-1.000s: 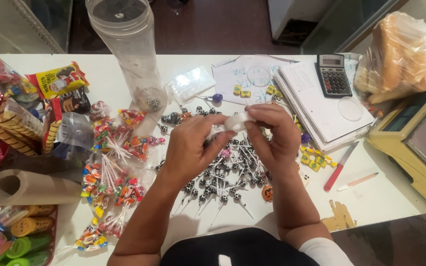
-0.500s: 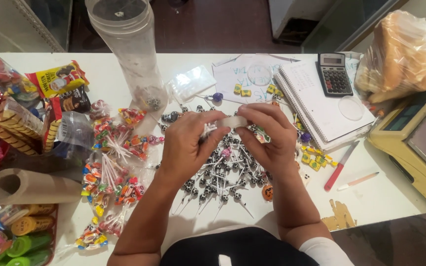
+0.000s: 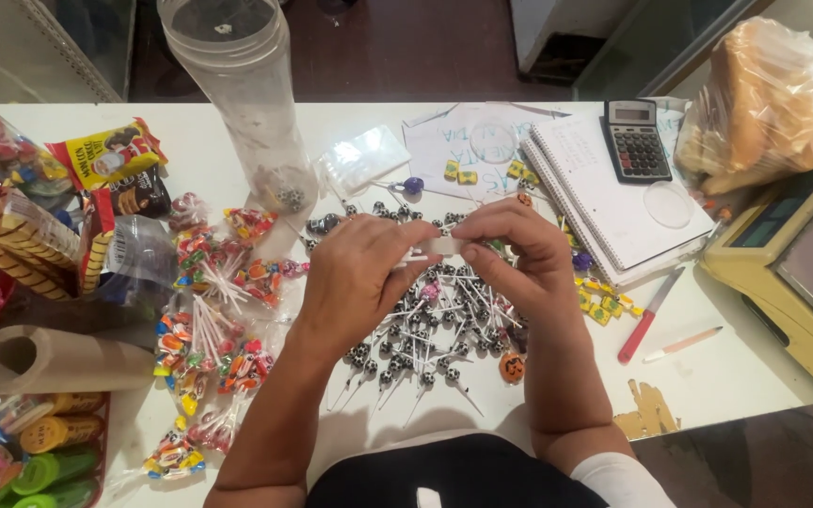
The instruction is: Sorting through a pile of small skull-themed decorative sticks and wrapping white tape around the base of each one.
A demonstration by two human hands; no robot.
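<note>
Your left hand (image 3: 355,282) and right hand (image 3: 519,256) meet mid-table, both grips pinching a small white strip of tape (image 3: 442,246) above the heap of black-and-white lollipops on white sticks (image 3: 425,329). Bare white table (image 3: 717,367) lies at 4 o'clock; the clear plastic jar (image 3: 242,94) crowds 11 o'clock.

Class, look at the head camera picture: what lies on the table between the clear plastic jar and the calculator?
In the head view, between the jar and the calculator lie a small clear bag and a white paper with yellow candies on it.
</note>
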